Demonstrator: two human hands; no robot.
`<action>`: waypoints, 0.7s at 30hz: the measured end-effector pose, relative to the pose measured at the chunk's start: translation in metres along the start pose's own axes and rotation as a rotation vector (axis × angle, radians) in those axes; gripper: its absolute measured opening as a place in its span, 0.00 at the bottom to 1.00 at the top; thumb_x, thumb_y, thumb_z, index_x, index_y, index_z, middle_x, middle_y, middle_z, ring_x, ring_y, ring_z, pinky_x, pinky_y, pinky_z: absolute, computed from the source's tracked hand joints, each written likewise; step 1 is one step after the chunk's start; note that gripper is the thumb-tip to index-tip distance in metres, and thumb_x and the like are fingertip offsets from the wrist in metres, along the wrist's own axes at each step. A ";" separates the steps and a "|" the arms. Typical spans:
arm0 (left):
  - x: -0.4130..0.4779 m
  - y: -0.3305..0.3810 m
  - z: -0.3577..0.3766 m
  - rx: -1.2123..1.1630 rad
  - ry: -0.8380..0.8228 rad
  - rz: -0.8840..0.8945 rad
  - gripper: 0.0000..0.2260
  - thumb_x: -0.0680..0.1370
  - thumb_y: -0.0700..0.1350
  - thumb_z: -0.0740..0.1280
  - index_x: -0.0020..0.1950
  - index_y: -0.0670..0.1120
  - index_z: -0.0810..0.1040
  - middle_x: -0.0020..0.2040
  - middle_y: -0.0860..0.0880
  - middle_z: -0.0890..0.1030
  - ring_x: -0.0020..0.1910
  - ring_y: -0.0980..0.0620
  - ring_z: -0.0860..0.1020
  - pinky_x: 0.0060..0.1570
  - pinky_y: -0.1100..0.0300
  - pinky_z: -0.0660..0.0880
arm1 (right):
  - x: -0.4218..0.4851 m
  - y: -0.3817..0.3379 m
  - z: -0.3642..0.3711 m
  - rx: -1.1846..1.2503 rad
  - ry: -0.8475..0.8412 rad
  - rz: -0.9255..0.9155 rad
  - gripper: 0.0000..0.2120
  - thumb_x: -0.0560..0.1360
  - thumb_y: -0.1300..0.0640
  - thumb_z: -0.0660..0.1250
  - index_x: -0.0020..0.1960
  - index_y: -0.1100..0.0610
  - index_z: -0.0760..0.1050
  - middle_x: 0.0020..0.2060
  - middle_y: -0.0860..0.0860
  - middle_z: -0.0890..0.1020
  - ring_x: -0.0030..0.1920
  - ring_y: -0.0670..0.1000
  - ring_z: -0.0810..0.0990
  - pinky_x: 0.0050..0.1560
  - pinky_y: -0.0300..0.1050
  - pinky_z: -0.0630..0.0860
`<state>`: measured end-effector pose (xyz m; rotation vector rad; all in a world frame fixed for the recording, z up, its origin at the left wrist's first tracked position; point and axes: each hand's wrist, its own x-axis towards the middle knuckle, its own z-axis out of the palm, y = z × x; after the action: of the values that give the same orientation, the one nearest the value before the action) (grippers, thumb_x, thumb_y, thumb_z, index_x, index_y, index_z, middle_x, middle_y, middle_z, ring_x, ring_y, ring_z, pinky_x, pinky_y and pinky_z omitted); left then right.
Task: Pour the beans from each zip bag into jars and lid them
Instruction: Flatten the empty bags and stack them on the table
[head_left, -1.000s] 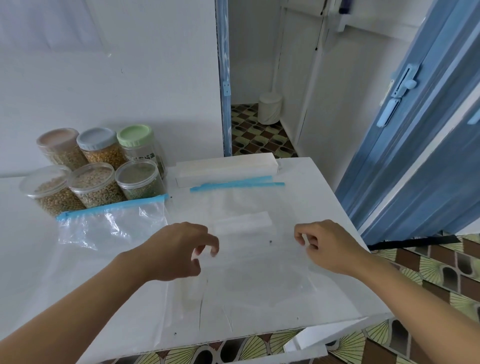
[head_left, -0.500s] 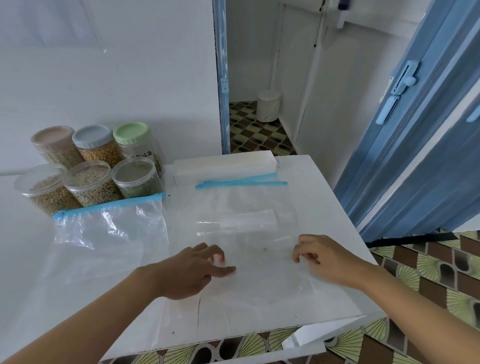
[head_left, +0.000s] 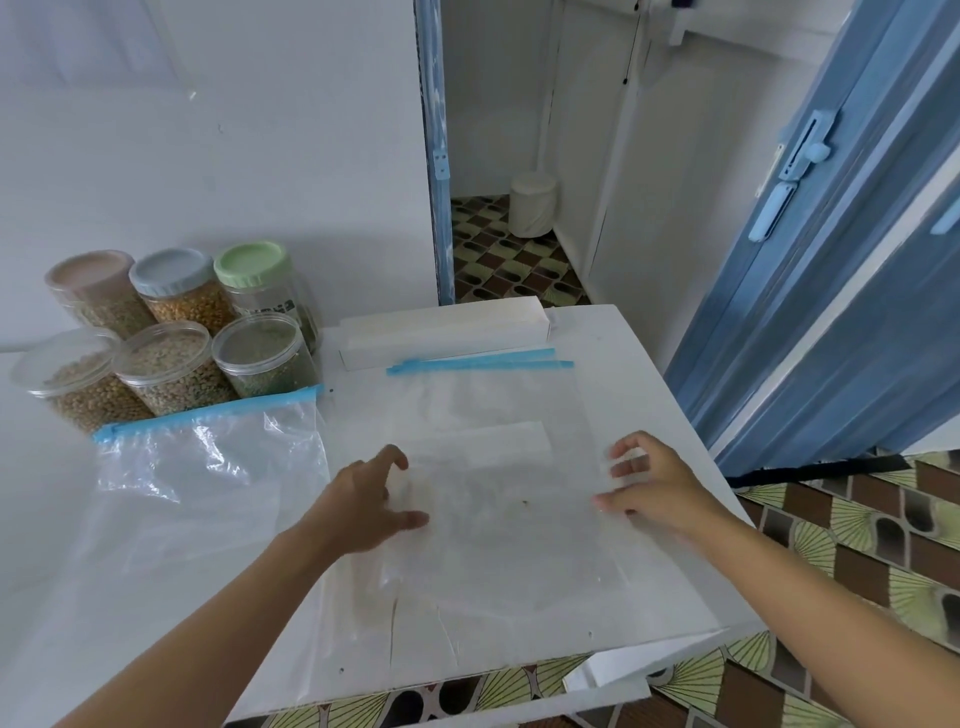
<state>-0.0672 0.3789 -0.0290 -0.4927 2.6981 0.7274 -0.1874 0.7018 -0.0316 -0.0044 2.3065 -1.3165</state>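
Observation:
An empty clear zip bag (head_left: 498, 467) with a blue zip strip lies flat on the white table (head_left: 649, 415). My left hand (head_left: 363, 504) hovers at the bag's left side with fingers spread and relaxed, holding nothing. My right hand (head_left: 654, 488) is at the bag's right edge, fingers loosely bent, holding nothing. A second empty zip bag (head_left: 208, 467) lies crumpled to the left. Several lidded jars of beans (head_left: 171, 322) stand at the back left, among them one with a green lid (head_left: 251, 263) and one with a blue-grey lid (head_left: 169, 270).
A long white box (head_left: 447, 332) lies behind the flat bag. The table's right and near edges drop to a patterned tile floor (head_left: 857, 545). A blue door (head_left: 831, 260) stands at the right, and a white bin (head_left: 532, 205) sits in the doorway beyond.
Both hands have lifted and opened over the flat bag. The left hand moved forward from pressing the bag; the right hand's curled fingers have spread.

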 end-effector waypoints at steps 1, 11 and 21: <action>0.003 0.001 -0.001 -0.020 0.003 -0.027 0.29 0.73 0.57 0.78 0.66 0.56 0.66 0.51 0.49 0.77 0.49 0.51 0.78 0.55 0.57 0.78 | 0.000 -0.004 0.000 0.149 -0.031 0.053 0.23 0.67 0.69 0.79 0.56 0.54 0.76 0.51 0.56 0.80 0.47 0.56 0.82 0.44 0.49 0.80; 0.008 0.005 -0.016 -0.444 0.016 -0.139 0.21 0.76 0.40 0.76 0.65 0.52 0.74 0.51 0.45 0.81 0.48 0.49 0.80 0.46 0.63 0.77 | -0.007 -0.042 0.019 0.601 -0.336 0.081 0.12 0.70 0.78 0.69 0.44 0.62 0.79 0.51 0.64 0.83 0.50 0.60 0.86 0.48 0.46 0.82; 0.020 0.002 -0.008 -0.390 0.073 -0.190 0.24 0.76 0.52 0.76 0.65 0.54 0.66 0.59 0.44 0.77 0.56 0.45 0.77 0.58 0.53 0.77 | -0.015 -0.065 0.036 0.950 -0.567 -0.026 0.06 0.72 0.58 0.70 0.47 0.59 0.80 0.64 0.67 0.79 0.70 0.67 0.75 0.62 0.64 0.77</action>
<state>-0.0874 0.3715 -0.0288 -0.8689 2.5283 1.2047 -0.1746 0.6413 0.0122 -0.0817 1.0881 -1.9795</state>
